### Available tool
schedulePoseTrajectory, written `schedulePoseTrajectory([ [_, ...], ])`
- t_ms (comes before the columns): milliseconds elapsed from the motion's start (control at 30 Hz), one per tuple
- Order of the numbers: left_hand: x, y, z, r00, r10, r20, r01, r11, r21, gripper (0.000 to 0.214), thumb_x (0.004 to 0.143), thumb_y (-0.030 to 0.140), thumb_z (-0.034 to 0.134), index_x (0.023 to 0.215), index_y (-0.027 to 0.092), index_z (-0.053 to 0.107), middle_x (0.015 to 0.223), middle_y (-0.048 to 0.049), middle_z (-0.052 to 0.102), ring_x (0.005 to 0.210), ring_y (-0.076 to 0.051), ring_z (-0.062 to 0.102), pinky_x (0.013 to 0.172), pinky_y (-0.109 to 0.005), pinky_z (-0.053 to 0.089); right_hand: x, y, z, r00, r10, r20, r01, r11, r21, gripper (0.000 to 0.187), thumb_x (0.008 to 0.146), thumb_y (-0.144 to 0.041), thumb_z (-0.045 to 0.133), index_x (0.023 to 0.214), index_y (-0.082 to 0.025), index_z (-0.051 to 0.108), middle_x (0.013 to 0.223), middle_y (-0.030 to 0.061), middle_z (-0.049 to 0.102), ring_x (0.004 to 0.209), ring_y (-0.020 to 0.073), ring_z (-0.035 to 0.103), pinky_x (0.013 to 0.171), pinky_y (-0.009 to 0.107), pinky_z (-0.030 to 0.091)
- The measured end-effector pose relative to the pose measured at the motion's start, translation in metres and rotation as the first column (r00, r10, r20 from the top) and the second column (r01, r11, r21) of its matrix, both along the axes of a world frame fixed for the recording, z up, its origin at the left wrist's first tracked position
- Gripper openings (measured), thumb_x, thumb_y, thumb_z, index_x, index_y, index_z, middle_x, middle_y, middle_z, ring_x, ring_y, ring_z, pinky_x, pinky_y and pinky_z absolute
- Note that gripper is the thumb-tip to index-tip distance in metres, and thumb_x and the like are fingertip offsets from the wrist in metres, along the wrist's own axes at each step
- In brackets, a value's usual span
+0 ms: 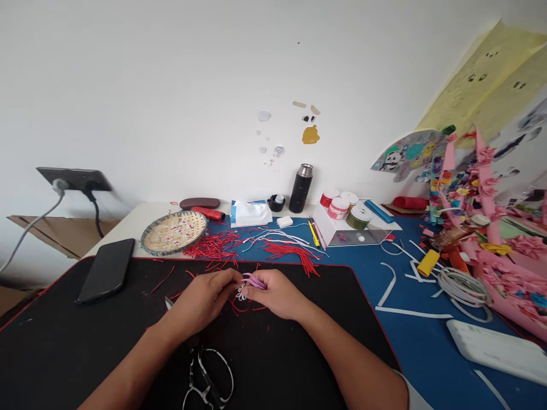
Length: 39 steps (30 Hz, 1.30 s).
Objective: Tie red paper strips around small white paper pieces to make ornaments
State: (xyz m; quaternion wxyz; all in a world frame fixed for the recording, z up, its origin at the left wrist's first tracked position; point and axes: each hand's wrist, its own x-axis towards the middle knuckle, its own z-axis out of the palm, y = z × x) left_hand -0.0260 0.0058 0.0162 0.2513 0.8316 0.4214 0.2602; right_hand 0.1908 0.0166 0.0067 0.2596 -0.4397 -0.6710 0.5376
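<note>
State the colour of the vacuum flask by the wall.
The vacuum flask is black, with a silver-coloured neck; the head view shows it.

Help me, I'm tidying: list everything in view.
Mat: one, black, foreground
Phone: one, black, left
Socket: one, black, left wall
Basket: one, tan, rear left
Case: one, brown, behind basket
Cords: many, red, beyond hands
Tissue pack: one, white, rear
Bottle: one, black, rear
Tool: one, yellow, beside box
Box: one, white, under jars
Jars: four, mixed, on box
Strips: several, white, right
Coil: one, white, right
Paper flowers: many, pink, right
Glasses: one pair, dark, front
Left hand: one, bare, centre
Right hand: one, bare, holding purple item
</note>
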Motion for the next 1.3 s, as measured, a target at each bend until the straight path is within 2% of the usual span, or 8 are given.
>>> schedulePoseTrajectory([
  [267, 0.007, -0.004, -0.011, 0.997, 0.072, 0.022, -0.075, 0.984, 0.164, 0.015, 0.104, 0.025, 0.047, 0.108, 0.024, 0.062, 0.093, -0.0024, 0.078, 0.073, -0.018, 0.073, 0.068, -0.027, 0.051, 0.003, 0.002, 0.0, 0.994, -0.015, -0.107, 0.002, 0.993, -0.117, 0.033, 0.089, -0.048, 0.068, 0.079, -0.02, 0.054, 0.058, -0.0084, 0.04, 0.054, 0.0101, 0.032, 0.054, 0.026, 0.023],
  [667, 0.003, -0.009, -0.011, 0.991, 0.113, -0.074, -0.09, 0.96, 0.267, 0.016, 0.104, 0.029, 0.049, 0.106, 0.024, 0.064, 0.095, -0.0051, 0.08, 0.077, -0.021, 0.076, 0.07, -0.029, 0.054, 0.001, 0.001, -0.001, 0.995, -0.034, -0.094, 0.027, 0.997, -0.075, 0.033, 0.09, -0.048, 0.068, 0.079, -0.019, 0.055, 0.057, -0.0078, 0.042, 0.055, 0.0103, 0.035, 0.055, 0.025, 0.024],
  [867, 0.004, -0.003, -0.021, 0.99, 0.112, -0.084, -0.076, 0.934, 0.349, 0.019, 0.102, 0.026, 0.05, 0.102, 0.022, 0.068, 0.09, -0.0076, 0.08, 0.074, -0.023, 0.075, 0.069, -0.03, 0.054, -0.002, 0.003, -0.009, 0.994, -0.075, -0.081, 0.07, 0.995, -0.067, 0.03, 0.09, -0.044, 0.066, 0.08, -0.019, 0.054, 0.059, -0.0077, 0.044, 0.055, 0.0103, 0.037, 0.055, 0.025, 0.024],
  [967, 0.006, -0.001, -0.017, 0.989, 0.147, -0.033, -0.135, 0.962, 0.237, 0.018, 0.101, 0.03, 0.052, 0.102, 0.022, 0.069, 0.091, -0.0068, 0.08, 0.076, -0.023, 0.074, 0.071, -0.03, 0.053, -0.003, 0.004, -0.01, 0.992, -0.092, -0.088, 0.087, 0.994, -0.063, 0.031, 0.091, -0.043, 0.066, 0.077, -0.02, 0.05, 0.059, -0.0077, 0.043, 0.056, 0.0104, 0.036, 0.055, 0.025, 0.024],
  [1067, 0.009, -0.001, -0.006, 0.981, 0.166, 0.102, -0.164, 0.986, -0.033, 0.021, 0.102, 0.036, 0.051, 0.1, 0.024, 0.068, 0.087, -0.002, 0.076, 0.074, -0.02, 0.07, 0.071, -0.028, 0.052, -0.004, 0.003, -0.007, 0.992, -0.076, -0.097, 0.072, 0.996, -0.045, 0.033, 0.09, -0.044, 0.067, 0.076, -0.02, 0.05, 0.061, -0.0074, 0.041, 0.058, 0.0108, 0.035, 0.055, 0.025, 0.024],
  [1133, 0.011, -0.002, 0.002, 0.945, 0.225, 0.236, -0.168, 0.957, -0.237, 0.029, 0.103, 0.045, 0.049, 0.097, 0.023, 0.067, 0.078, -0.0002, 0.07, 0.07, -0.019, 0.066, 0.065, -0.027, 0.052, -0.004, 0.002, -0.004, 0.994, -0.071, -0.088, 0.07, 0.997, -0.015, 0.033, 0.09, -0.043, 0.067, 0.075, -0.019, 0.051, 0.064, -0.0069, 0.041, 0.06, 0.011, 0.035, 0.056, 0.025, 0.026],
  [1200, 0.013, -0.002, 0.008, 0.914, 0.243, 0.324, -0.099, 0.91, -0.403, 0.032, 0.1, 0.051, 0.053, 0.098, 0.022, 0.066, 0.078, -0.0002, 0.069, 0.07, -0.019, 0.065, 0.065, -0.028, 0.053, -0.004, 0.001, -0.003, 0.995, -0.084, -0.062, 0.086, 0.996, 0.029, 0.033, 0.09, -0.042, 0.068, 0.073, -0.019, 0.05, 0.066, -0.0066, 0.042, 0.062, 0.011, 0.035, 0.057, 0.025, 0.026],
  [1300, 0.015, -0.002, 0.009, 0.896, 0.237, 0.377, -0.009, 0.856, -0.516, 0.032, 0.09, 0.051, 0.069, 0.103, 0.022, 0.065, 0.086, -0.0009, 0.071, 0.072, -0.019, 0.066, 0.064, -0.028, 0.054, -0.004, 0.001, -0.004, 0.993, -0.112, -0.037, 0.115, 0.99, 0.088, 0.035, 0.091, -0.041, 0.067, 0.071, -0.019, 0.047, 0.066, -0.0064, 0.041, 0.062, 0.0109, 0.035, 0.057, 0.025, 0.025],
])
